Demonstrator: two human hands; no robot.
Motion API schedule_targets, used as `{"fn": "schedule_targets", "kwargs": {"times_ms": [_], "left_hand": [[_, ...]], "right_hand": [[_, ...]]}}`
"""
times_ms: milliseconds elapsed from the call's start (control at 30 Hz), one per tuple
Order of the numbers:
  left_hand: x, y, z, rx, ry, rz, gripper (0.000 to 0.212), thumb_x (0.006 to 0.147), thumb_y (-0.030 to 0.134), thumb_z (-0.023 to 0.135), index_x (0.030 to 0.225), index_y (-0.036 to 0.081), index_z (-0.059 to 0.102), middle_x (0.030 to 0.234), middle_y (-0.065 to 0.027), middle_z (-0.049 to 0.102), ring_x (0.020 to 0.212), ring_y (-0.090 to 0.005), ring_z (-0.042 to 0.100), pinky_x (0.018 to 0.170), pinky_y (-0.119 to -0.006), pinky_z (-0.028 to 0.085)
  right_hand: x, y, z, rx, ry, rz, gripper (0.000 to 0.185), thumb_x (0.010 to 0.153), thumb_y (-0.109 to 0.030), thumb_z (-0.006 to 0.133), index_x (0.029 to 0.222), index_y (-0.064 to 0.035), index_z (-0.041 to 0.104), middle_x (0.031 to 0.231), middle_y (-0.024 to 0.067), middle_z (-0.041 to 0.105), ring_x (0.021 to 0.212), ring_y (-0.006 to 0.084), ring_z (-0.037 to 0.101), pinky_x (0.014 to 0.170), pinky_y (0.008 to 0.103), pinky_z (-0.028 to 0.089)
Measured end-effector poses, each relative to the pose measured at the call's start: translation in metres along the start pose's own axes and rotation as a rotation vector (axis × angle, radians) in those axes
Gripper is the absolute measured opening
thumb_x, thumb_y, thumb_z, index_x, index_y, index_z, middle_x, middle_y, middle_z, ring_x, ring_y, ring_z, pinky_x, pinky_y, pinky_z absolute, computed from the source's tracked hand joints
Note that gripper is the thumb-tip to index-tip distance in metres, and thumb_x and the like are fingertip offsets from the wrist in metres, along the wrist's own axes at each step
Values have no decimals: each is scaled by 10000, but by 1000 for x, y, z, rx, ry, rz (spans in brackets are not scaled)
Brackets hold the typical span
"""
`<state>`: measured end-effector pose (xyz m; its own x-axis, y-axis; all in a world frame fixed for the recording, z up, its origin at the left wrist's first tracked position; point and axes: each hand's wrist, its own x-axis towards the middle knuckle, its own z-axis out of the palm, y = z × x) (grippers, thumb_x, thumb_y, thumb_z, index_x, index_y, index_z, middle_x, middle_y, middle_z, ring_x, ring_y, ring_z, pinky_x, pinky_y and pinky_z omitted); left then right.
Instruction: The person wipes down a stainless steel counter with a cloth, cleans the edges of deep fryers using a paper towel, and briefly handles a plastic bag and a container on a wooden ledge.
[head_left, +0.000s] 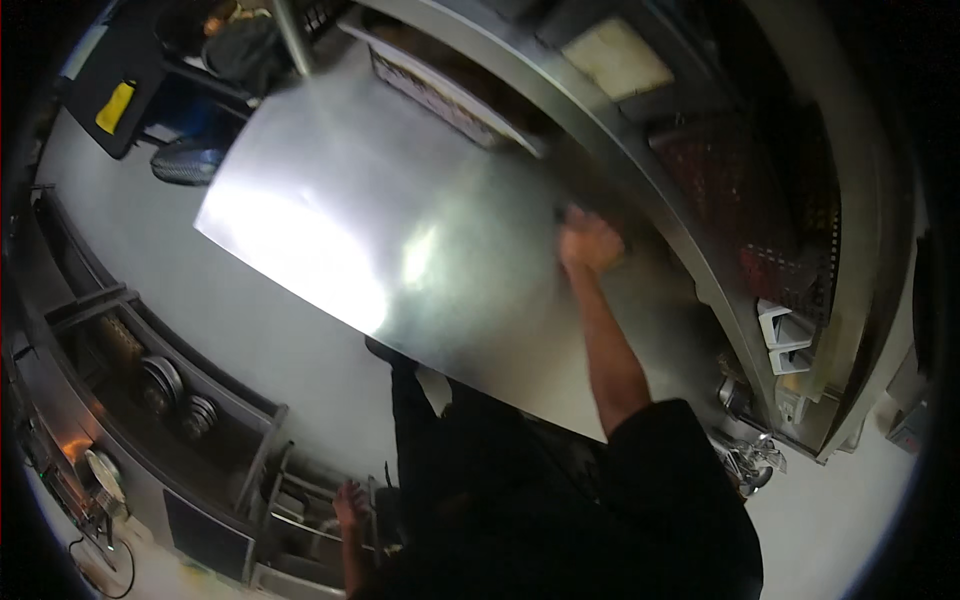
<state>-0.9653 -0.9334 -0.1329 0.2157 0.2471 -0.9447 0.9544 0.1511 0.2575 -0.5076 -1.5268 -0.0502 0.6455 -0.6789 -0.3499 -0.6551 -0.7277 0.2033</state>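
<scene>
My right hand (590, 241) is blurred, with its fingers curled down at the surface of a stainless steel table (465, 247). Small dark edges show on both sides of the fist. Whether they belong to a held thing or to a reflection, I cannot tell. A bare forearm and a black sleeve lead back from it across the table's near edge. Away from the table, my left hand (350, 504) hangs low at my side with its fingers somewhat apart and nothing visible in it. Bright light glares off the left half of the steel top.
A long pale container (442, 94) stands at the table's back. Above runs a steel shelf (600, 112), with white holders (784, 337) at its right end. Metal utensils (750, 457) cluster at right. Behind at left, a steel counter unit (150, 465) holds stacked metal bowls (161, 382).
</scene>
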Motion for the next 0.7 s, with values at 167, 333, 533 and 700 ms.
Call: {"fn": "schedule_targets", "kwargs": {"times_ms": [167, 333, 533, 700], "left_hand": [[17, -24, 55, 245, -227, 99, 576, 971, 465, 523, 1236, -44, 582, 1166, -180, 652, 1008, -294, 637, 908, -410, 480], [-2, 15, 138, 483, -244, 149, 566, 996, 433, 502, 1261, -62, 576, 1265, -223, 611, 1162, -302, 589, 1010, -384, 437], [-27, 45, 185, 395, -113, 365, 512, 1023, 348, 472, 1339, -54, 514, 1350, -229, 556, 1283, -323, 509, 1076, -401, 380], [-39, 134, 255, 240, 158, 859, 475, 1030, 284, 454, 1379, -39, 455, 1380, -221, 496, 1299, -321, 474, 1089, -435, 356]], "right_hand": [[-131, -83, 43, 106, 392, -985, 650, 927, -467, 500, 1412, -39, 442, 1518, 230, 343, 1409, 419, 306, 1163, 530, 212], [-193, 144, 122, 227, -28, -925, 801, 795, -380, 700, 1448, -37, 387, 1543, 272, 255, 1432, 462, 220, 1155, 613, 142], [35, 194, 74, 158, 422, -328, 640, 1017, -337, 412, 1465, 99, 275, 1541, 295, 255, 1435, 435, 236, 1181, 490, 170], [12, -4, -24, 433, -32, -405, 605, 983, -483, 394, 1199, 49, 587, 1311, 247, 559, 1251, 393, 506, 1072, 497, 353]]}}
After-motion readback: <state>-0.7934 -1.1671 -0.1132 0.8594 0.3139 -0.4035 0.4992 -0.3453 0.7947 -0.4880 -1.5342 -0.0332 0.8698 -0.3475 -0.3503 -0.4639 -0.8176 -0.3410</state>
